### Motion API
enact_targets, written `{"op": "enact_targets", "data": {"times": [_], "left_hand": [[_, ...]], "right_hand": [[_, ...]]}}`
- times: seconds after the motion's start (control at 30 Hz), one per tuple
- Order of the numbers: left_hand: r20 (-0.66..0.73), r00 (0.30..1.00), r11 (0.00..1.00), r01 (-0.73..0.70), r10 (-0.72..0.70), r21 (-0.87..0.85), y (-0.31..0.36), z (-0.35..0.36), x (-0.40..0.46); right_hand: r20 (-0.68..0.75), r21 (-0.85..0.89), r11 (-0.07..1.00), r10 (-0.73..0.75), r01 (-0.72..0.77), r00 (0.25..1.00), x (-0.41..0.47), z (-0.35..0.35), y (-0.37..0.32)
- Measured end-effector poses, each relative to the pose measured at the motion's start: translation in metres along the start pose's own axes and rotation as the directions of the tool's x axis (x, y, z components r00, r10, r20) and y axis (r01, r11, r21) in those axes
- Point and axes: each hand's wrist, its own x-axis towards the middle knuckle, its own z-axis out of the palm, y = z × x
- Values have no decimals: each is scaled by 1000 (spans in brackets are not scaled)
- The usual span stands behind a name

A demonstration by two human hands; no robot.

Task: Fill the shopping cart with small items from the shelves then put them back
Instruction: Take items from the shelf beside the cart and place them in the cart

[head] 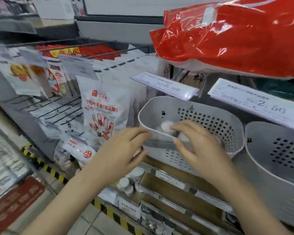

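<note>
A white perforated plastic basket (231,126) hangs on the shelf front in the middle. Small white round items (166,126) lie inside it near its left front corner. My left hand (124,150) is at the basket's left front rim with fingers spread and relaxed, holding nothing that I can see. My right hand (199,146) reaches over the front rim into the basket, fingers loosely bent, its fingertips just beside the white items. No shopping cart is in view.
A second white basket (261,150) hangs to the right. White glove packets (105,114) hang on pegs at left. A red plastic package (236,36) juts out overhead. Price tags (166,86) stick out above the baskets. Small bottles (126,184) stand on the lower shelf.
</note>
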Motion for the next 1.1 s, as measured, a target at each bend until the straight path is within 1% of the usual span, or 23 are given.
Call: {"op": "enact_targets", "data": {"times": [0.07,0.17,0.27,0.33,0.37,0.43,0.47,0.53,0.63,0.7,0.77,0.8,0.87,0.97,1.03,1.1], "left_hand": [[24,997,997,69,-70,29,-15,1,-31],[72,978,976,189,-197,106,-45,5,-84],[87,934,936,335,-345,112,-83,8,-148],[85,880,881,457,-468,117,-106,9,-195],[89,833,836,536,-546,114,-116,7,-218],[104,701,708,703,-705,59,-135,3,-263],[95,639,643,766,-764,17,-144,2,-286],[29,521,518,852,-853,-72,-160,0,-330],[-24,334,334,929,-942,-159,-181,-8,-385],[-41,212,216,956,-976,-198,-192,-14,-417],[-39,111,117,964,-993,-238,-205,-17,-445],[-27,75,80,967,-997,-242,-213,-18,-457],[0,28,27,969,-1000,-247,-230,-18,-474],[35,-8,-17,968,-999,-252,-262,-13,-483],[48,-12,-23,969,-999,-246,-290,-7,-477],[60,-1,-17,964,-998,-264,-319,0,-465]], "right_hand": [[-8,3,997,-74,74,997,3,16,-21],[37,39,983,-182,180,983,14,52,-57],[115,89,964,-262,252,958,26,103,-102],[215,126,950,-308,286,927,34,141,-135],[275,152,941,-335,303,901,38,162,-150],[377,203,919,-391,337,840,45,205,-182],[395,227,903,-427,364,813,48,227,-197],[438,286,874,-483,392,758,52,267,-229],[523,368,842,-539,395,660,58,318,-275],[576,421,840,-539,341,615,59,346,-301],[622,444,849,-521,285,584,62,372,-319],[651,440,860,-504,258,567,64,383,-326],[704,425,884,-458,194,543,72,404,-332],[769,392,914,-388,105,509,89,435,-332],[796,373,925,-360,74,486,105,454,-329],[813,349,935,-337,67,474,127,475,-326]]}}
